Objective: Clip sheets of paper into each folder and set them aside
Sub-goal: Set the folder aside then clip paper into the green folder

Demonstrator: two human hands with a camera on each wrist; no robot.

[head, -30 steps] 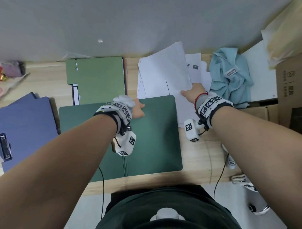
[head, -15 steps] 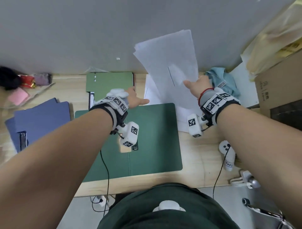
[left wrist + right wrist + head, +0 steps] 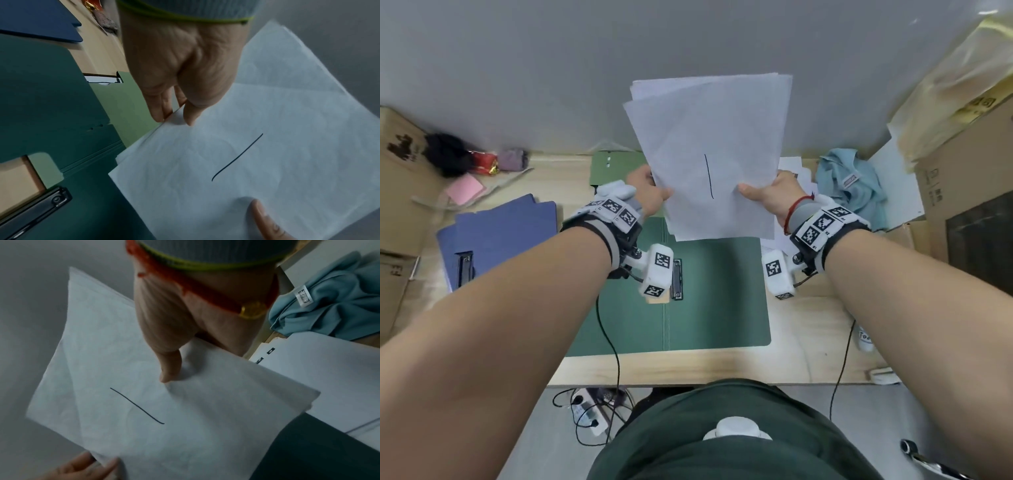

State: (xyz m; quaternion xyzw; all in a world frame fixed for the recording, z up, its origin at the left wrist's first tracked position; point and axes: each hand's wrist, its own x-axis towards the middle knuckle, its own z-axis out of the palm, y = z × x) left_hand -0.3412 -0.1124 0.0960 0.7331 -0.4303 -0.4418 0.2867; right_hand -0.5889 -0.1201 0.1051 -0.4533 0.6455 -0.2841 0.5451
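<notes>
Both hands hold one stack of paper [image 3: 709,150] up in the air above the table [image 3: 808,329]. The left hand [image 3: 645,192] pinches the stack's left edge, thumb on the front sheet and fingers [image 3: 158,104] behind it. The right hand [image 3: 770,195] grips the right edge the same way, with its thumb [image 3: 170,368] pressed flat on the top sheet. The sheets are slightly fanned, so their upper corners do not line up, and the front sheet carries a single dark pen line [image 3: 709,176].

Under the stack lies an open dark green folder [image 3: 715,294] with its black clip [image 3: 676,279] near the fold; the stack's lower edge hangs over the folder's far end, apart from it. Behind it sits a lighter green folder [image 3: 616,164], partly hidden by the left hand. A blue folder [image 3: 503,226] with its own clip lies to the left. More loose paper [image 3: 329,369] rests on the table to the right, beside a crumpled light blue cloth [image 3: 852,185]. Cardboard boxes [image 3: 969,192] stand at the far right, and at the far left there is a pink pad [image 3: 465,186] next to what may be a dark bundle of fabric.
</notes>
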